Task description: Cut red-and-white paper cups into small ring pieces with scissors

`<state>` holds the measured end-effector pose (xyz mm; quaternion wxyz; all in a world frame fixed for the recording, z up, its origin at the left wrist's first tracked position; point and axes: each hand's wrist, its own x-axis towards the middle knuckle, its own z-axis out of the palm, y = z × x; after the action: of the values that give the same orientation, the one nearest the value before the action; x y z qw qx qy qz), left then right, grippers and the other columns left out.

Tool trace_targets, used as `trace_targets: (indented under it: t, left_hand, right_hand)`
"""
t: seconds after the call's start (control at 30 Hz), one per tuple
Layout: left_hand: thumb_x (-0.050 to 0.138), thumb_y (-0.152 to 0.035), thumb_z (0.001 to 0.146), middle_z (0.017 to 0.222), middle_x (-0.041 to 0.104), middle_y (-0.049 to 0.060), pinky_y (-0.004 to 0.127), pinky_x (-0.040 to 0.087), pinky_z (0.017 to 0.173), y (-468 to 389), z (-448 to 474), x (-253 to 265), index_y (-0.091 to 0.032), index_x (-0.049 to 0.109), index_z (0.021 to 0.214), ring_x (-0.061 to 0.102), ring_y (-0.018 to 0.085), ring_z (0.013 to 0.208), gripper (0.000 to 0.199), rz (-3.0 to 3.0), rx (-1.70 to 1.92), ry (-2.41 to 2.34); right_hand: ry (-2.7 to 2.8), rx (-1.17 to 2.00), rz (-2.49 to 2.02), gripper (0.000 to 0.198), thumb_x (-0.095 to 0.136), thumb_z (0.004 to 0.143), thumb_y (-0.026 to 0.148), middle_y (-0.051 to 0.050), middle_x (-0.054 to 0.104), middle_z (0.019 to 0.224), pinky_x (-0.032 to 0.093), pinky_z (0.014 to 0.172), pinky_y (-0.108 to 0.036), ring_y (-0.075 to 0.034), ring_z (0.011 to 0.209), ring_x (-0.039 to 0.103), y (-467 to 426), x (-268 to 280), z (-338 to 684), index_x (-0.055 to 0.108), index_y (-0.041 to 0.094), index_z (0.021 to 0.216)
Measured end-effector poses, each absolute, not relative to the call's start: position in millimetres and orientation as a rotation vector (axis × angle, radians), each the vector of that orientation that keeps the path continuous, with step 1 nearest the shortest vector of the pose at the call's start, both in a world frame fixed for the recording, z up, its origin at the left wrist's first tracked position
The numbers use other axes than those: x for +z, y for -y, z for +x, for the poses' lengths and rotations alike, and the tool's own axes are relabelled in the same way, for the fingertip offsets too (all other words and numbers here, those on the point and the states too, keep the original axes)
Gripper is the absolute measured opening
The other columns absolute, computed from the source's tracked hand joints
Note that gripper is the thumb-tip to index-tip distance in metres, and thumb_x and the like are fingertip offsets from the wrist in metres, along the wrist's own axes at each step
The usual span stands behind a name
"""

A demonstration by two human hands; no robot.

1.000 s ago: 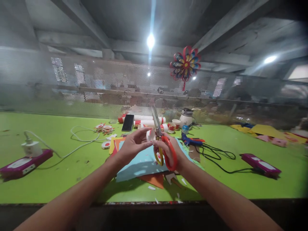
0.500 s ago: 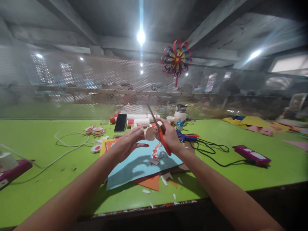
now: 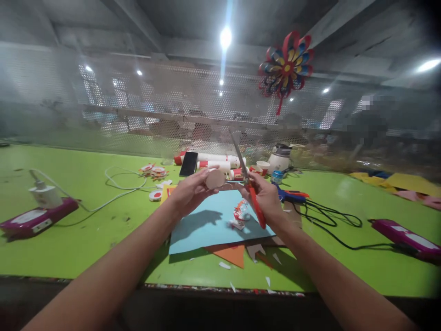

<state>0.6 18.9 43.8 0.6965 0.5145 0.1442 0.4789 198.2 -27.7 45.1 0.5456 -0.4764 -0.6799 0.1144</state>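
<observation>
Between its thumb and fingers, my left hand (image 3: pixel 188 193) grips a round, pale paper cup bottom (image 3: pixel 215 179), its flat face turned toward me. My right hand (image 3: pixel 265 195) is closed around red-handled scissors (image 3: pixel 255 200), whose metal blades point up and away. The blades are apart from the cup bottom. Below both hands lies a light blue sheet (image 3: pixel 203 230) with red and white paper scraps (image 3: pixel 240 212) on it. An orange sheet (image 3: pixel 230 255) sticks out under its near edge.
Stacked paper cups (image 3: pixel 213 165) lie behind my hands, beside a phone (image 3: pixel 189 164). A blue glue gun (image 3: pixel 292 196) and its cord are on the right. Purple power strips (image 3: pixel 41 218) sit at both sides. A pinwheel-like flower (image 3: pixel 287 69) hangs above the mesh screen.
My left hand has taken hold of the cup bottom, which was by the right hand's fingers. The scissors stay in my right hand. The whole view has shifted, moving things rightward.
</observation>
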Motion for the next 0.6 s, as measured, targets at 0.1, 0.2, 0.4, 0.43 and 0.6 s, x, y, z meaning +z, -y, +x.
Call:
trace_targets:
  t: [0.1, 0.2, 0.4, 0.43, 0.6]
  left_hand:
    - [0.054, -0.025, 0.090, 0.117, 0.062, 0.017, 0.032, 0.048, 0.079, -24, -2, 48, -0.011, 0.060, 0.120, 0.058, 0.027, 0.105, 0.034, 1.083, 1.158, -0.295]
    - [0.054, -0.023, 0.088, 0.116, 0.062, 0.017, 0.032, 0.047, 0.075, -26, -3, 48, -0.009, 0.059, 0.120, 0.058, 0.029, 0.106, 0.035, 1.057, 1.190, -0.296]
    - [0.055, -0.021, 0.087, 0.114, 0.065, 0.016, 0.032, 0.047, 0.073, -33, -7, 43, -0.011, 0.060, 0.118, 0.061, 0.027, 0.101, 0.034, 1.115, 1.222, -0.264]
    - [0.055, -0.020, 0.086, 0.114, 0.065, 0.015, 0.033, 0.047, 0.075, -34, -7, 42, -0.011, 0.061, 0.118, 0.061, 0.027, 0.100, 0.033, 1.120, 1.230, -0.255]
    - [0.058, -0.020, 0.084, 0.108, 0.069, 0.013, 0.036, 0.045, 0.081, -40, -9, 40, -0.012, 0.064, 0.116, 0.063, 0.024, 0.094, 0.033, 1.152, 1.265, -0.215]
  right_hand:
    - [1.633, 0.477, -1.132, 0.032, 0.058, 0.084, 0.047, -0.003, 0.064, 0.076, 0.051, 0.065, -0.032, -0.017, 0.067, 0.061, 42, 52, 200, 0.061, 0.016, 0.090]
    - [1.693, 0.695, -1.095, 0.044, 0.041, 0.091, 0.056, -0.004, 0.060, 0.069, 0.052, 0.066, -0.032, -0.017, 0.064, 0.061, 57, 57, 200, 0.058, 0.017, 0.078]
    - [1.838, 1.035, -1.047, 0.057, 0.017, 0.096, 0.059, -0.001, 0.058, 0.063, 0.052, 0.059, -0.031, -0.016, 0.058, 0.060, 73, 56, 200, 0.054, 0.017, 0.107]
    - [1.869, 1.051, -1.061, 0.058, 0.017, 0.096, 0.060, 0.000, 0.057, 0.061, 0.051, 0.058, -0.030, -0.015, 0.056, 0.058, 75, 56, 200, 0.055, 0.017, 0.103]
    - [2.009, 0.919, -1.165, 0.051, 0.031, 0.093, 0.062, 0.002, 0.050, 0.059, 0.042, 0.052, -0.026, -0.011, 0.051, 0.048, 82, 57, 197, 0.054, 0.018, 0.082]
